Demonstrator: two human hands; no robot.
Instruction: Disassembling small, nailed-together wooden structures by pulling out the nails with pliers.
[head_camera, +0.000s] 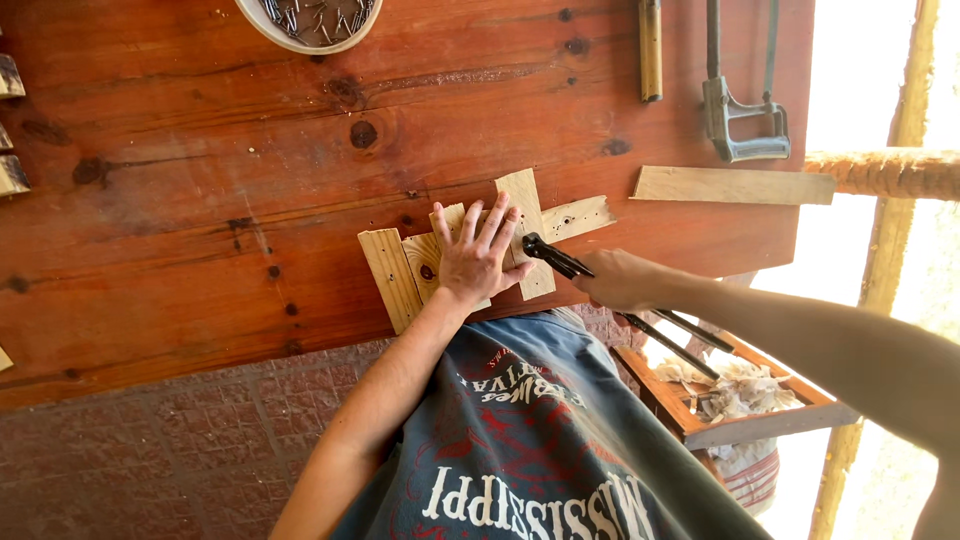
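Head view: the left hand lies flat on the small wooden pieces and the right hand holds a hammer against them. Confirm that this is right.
Not quite. The head view shows the left hand flat on the small wooden pieces, but the right hand holds black long-handled pincers, not a hammer, with the tool's head against the wood.

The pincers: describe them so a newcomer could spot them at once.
On the red-brown workbench, find the pale wood pieces under the left hand. The pincers are the black metal tool at their edge, gripped by the right hand, the only dark tool there.
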